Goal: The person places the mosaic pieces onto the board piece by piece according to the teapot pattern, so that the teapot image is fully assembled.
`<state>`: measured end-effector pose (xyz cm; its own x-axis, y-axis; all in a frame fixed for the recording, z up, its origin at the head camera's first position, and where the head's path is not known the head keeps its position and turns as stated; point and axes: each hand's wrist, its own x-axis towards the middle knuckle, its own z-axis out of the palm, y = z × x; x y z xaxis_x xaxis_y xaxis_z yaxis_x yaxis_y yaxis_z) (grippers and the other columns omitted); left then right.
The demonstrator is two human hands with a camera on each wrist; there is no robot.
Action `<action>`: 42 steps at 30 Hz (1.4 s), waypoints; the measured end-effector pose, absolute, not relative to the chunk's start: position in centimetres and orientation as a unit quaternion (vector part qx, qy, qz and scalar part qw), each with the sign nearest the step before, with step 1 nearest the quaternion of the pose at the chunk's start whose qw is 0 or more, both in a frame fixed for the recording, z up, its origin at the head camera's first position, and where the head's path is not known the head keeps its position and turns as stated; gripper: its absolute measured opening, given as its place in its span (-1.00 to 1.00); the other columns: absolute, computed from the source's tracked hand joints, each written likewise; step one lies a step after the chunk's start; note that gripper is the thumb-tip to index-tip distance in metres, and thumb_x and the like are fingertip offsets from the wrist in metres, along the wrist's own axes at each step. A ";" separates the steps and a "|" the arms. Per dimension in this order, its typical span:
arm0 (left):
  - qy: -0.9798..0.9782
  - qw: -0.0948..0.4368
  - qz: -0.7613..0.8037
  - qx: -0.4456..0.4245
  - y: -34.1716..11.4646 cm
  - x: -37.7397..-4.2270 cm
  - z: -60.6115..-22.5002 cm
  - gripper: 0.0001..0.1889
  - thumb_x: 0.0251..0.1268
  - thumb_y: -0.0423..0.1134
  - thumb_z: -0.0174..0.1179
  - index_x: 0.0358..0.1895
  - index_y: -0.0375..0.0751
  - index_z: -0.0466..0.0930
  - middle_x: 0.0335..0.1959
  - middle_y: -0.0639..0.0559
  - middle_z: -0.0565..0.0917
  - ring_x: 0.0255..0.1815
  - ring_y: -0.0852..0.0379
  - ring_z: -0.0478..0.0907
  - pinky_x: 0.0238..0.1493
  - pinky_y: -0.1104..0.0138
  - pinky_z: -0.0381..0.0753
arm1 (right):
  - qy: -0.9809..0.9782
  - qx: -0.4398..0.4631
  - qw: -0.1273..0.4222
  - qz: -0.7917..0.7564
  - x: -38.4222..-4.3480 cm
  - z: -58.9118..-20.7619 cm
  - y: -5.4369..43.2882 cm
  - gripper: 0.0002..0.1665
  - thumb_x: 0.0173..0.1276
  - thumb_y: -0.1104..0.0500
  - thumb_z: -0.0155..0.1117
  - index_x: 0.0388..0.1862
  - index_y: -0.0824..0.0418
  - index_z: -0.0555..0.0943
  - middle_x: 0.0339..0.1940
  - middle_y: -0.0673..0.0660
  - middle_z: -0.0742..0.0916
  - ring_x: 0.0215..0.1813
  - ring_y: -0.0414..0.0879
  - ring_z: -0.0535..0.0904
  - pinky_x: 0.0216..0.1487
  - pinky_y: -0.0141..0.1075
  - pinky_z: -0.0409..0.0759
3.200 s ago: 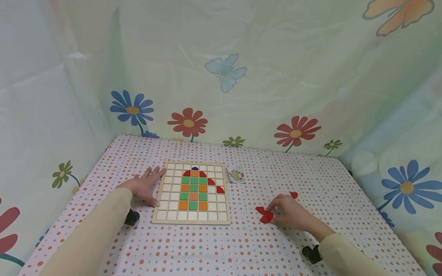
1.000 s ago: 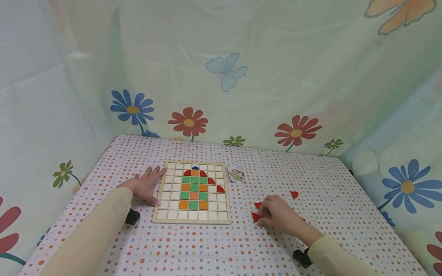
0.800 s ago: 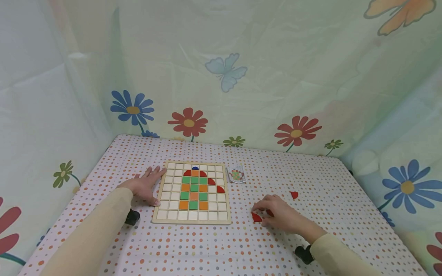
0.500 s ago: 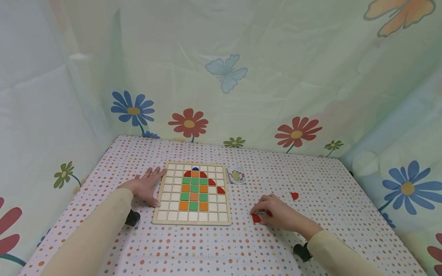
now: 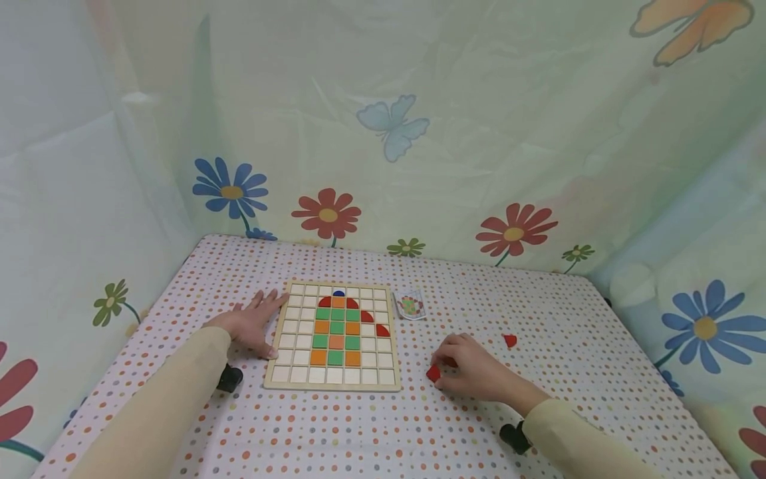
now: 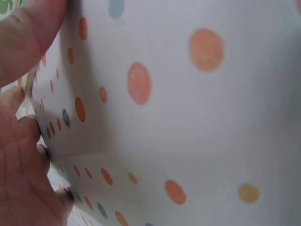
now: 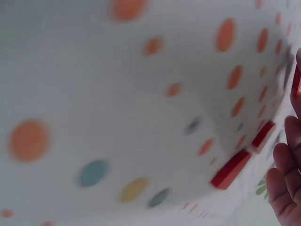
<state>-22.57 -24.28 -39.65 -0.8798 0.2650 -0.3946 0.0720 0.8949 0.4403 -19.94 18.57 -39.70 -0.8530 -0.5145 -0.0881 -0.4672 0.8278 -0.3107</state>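
Observation:
In the head view a wooden grid board (image 5: 278,384) holds green, orange, red and blue tiles among plain cream squares. My left hand (image 5: 247,326) rests spread at its left edge, fingertips and thumb touching the frame; several fingers and the thumb also show in the left wrist view. To the right of the board my right hand (image 5: 469,370) pinches a red quarter-round tile (image 5: 433,374) between thumb and fingers, tilted up. The right wrist view shows two other red tiles (image 7: 231,169) lying on the cloth below that hand.
A loose red tile (image 5: 510,340) lies farther right. A small picture card (image 5: 409,304) with a coloured pattern sits by the board's upper right corner. The dotted tablecloth (image 5: 335,432) covers the table, and a flowered curtain (image 5: 431,179) stands behind it.
My right hand has moved a little left and now lifts the red tile up on its side between thumb and fingers. My left hand stays at the board's edge.

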 end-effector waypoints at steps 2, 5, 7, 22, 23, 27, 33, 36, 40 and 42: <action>0.946 0.228 0.210 0.090 -24.3 -22.6 -39.6 0.22 0.04 -0.18 0.56 0.67 -0.20 -0.14 0.68 -0.38 -0.22 0.68 -0.42 -0.38 0.58 -0.38 -0.29 | 0.950 -0.259 0.087 -0.153 -20.1 -39.6 18.1 -0.80 0.20 0.10 0.57 -0.25 -0.02 0.70 -0.23 -0.10 0.60 -0.13 -0.15 0.39 -0.21 -0.33 0.42; 0.946 0.229 0.209 0.091 -24.3 -22.6 -39.7 0.23 0.04 -0.17 0.57 0.67 -0.19 -0.14 0.68 -0.38 -0.23 0.68 -0.42 -0.38 0.58 -0.38 -0.30 | 0.947 -0.264 0.078 -0.166 -20.3 -39.3 17.3 -0.81 0.22 0.13 0.54 -0.21 0.04 0.71 -0.16 -0.04 0.64 -0.08 -0.10 0.43 -0.18 -0.27 0.46; 0.946 0.229 0.209 0.092 -24.4 -22.7 -39.7 0.23 0.03 -0.16 0.57 0.68 -0.19 -0.14 0.68 -0.38 -0.23 0.68 -0.42 -0.38 0.58 -0.38 -0.30 | 0.946 -0.266 0.064 -0.173 -20.4 -39.1 16.5 -0.80 0.21 0.17 0.53 -0.20 0.09 0.72 -0.14 0.01 0.68 -0.03 -0.05 0.50 -0.04 -0.14 0.55; 0.943 0.233 0.219 0.090 -24.6 -22.8 -40.1 0.23 0.05 -0.17 0.56 0.68 -0.17 -0.16 0.69 -0.35 -0.26 0.69 -0.40 -0.42 0.58 -0.37 -0.36 | 0.965 -0.211 0.026 -0.152 -21.7 -39.7 10.3 -0.75 0.14 0.15 0.60 -0.24 0.23 0.77 -0.21 0.07 0.76 0.01 0.05 0.58 0.03 -0.07 0.58; 0.943 0.232 0.219 0.091 -24.6 -22.8 -40.1 0.23 0.05 -0.17 0.56 0.68 -0.17 -0.16 0.69 -0.35 -0.26 0.69 -0.40 -0.42 0.58 -0.37 -0.36 | 0.966 -0.210 0.025 -0.147 -21.7 -39.7 10.1 -0.75 0.15 0.14 0.60 -0.24 0.23 0.77 -0.21 0.08 0.77 0.00 0.05 0.58 0.04 -0.08 0.59; 0.944 0.232 0.217 0.089 -24.6 -22.9 -40.1 0.22 0.05 -0.17 0.56 0.68 -0.16 -0.16 0.69 -0.35 -0.25 0.69 -0.40 -0.42 0.58 -0.36 -0.35 | 0.970 -0.202 0.024 -0.136 -21.9 -39.7 9.6 -0.71 0.16 0.10 0.61 -0.23 0.23 0.77 -0.20 0.09 0.77 -0.03 0.03 0.57 0.00 -0.09 0.59; 0.944 0.232 0.217 0.090 -24.5 -22.8 -40.0 0.22 0.05 -0.17 0.55 0.68 -0.18 -0.16 0.69 -0.36 -0.25 0.69 -0.41 -0.41 0.58 -0.37 -0.35 | 0.975 -0.190 0.020 -0.116 -22.0 -39.8 8.7 -0.64 0.17 0.05 0.61 -0.19 0.28 0.77 -0.20 0.12 0.78 0.07 0.06 0.60 0.37 0.05 0.51; 0.944 0.231 0.216 0.093 -24.5 -22.8 -40.0 0.22 0.05 -0.17 0.55 0.68 -0.19 -0.16 0.69 -0.36 -0.25 0.68 -0.41 -0.41 0.58 -0.38 -0.34 | 0.978 -0.181 0.015 -0.105 -21.9 -39.8 8.3 -0.62 0.17 0.03 0.60 -0.20 0.29 0.77 -0.22 0.12 0.77 0.07 0.08 0.59 0.32 0.03 0.55; 0.945 0.229 0.215 0.093 -24.6 -22.8 -40.1 0.22 0.05 -0.17 0.55 0.68 -0.18 -0.16 0.69 -0.36 -0.25 0.69 -0.41 -0.41 0.58 -0.38 -0.34 | 0.981 -0.171 0.009 -0.095 -21.7 -40.0 8.0 -0.65 0.17 -0.01 0.60 -0.29 0.24 0.75 -0.29 0.09 0.70 0.00 0.07 0.56 0.01 -0.09 0.61; 0.945 0.230 0.215 0.092 -24.6 -22.8 -40.1 0.22 0.05 -0.17 0.56 0.68 -0.18 -0.16 0.69 -0.35 -0.24 0.69 -0.40 -0.41 0.58 -0.37 -0.34 | 0.982 -0.169 0.005 -0.090 -21.6 -40.1 7.9 -0.65 0.18 -0.03 0.60 -0.34 0.22 0.73 -0.32 0.08 0.67 -0.02 0.08 0.56 -0.03 -0.11 0.59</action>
<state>-22.84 -24.59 -40.13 -0.8773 0.2718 -0.3955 0.0742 0.8911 0.4477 -21.62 7.91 -40.10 -0.9431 -0.3317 0.0212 -0.3301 0.9269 -0.1785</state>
